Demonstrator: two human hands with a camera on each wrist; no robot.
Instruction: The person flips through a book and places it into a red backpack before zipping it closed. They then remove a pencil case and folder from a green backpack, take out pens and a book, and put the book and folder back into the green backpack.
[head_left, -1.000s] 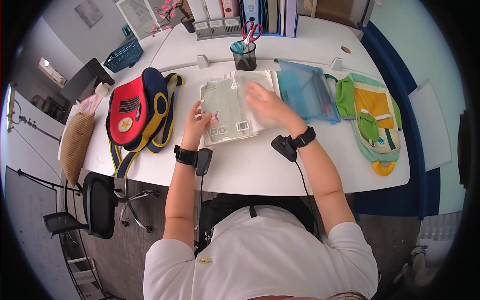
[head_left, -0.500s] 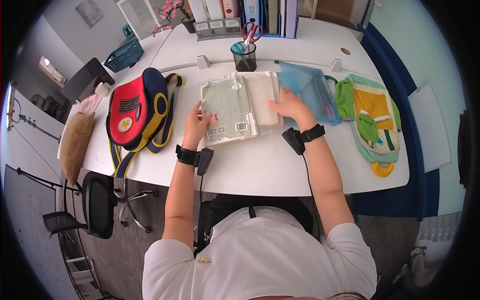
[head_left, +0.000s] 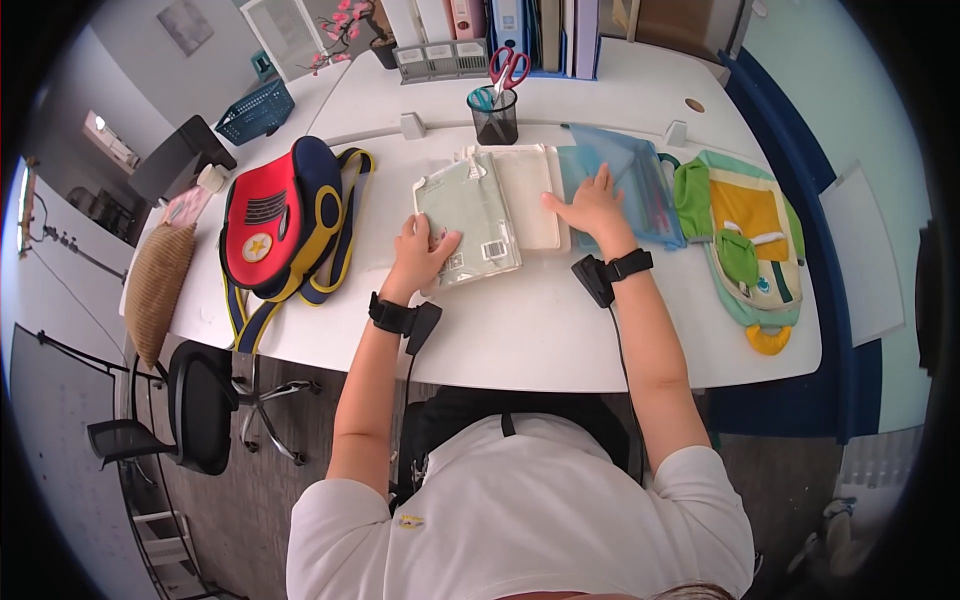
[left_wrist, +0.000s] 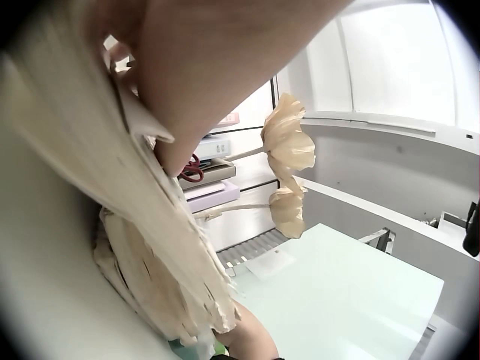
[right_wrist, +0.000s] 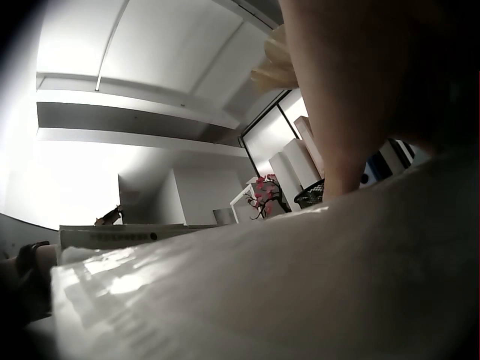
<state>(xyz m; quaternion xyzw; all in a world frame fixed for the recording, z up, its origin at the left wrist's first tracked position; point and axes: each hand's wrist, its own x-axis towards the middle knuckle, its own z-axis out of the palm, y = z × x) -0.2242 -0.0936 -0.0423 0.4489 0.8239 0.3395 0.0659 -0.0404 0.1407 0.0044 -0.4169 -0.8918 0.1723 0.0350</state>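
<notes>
On the bench, books are flanked by a schoolbag on the left and a pouch, then a rucksack, on the right. Behind the books, scissors are held in a cup, backed by binders.

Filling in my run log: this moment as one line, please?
left hand: touching grey book; right hand: spread over blue pouch; pale book: partly covered by grey book; red backpack: left; green backpack: right
</notes>
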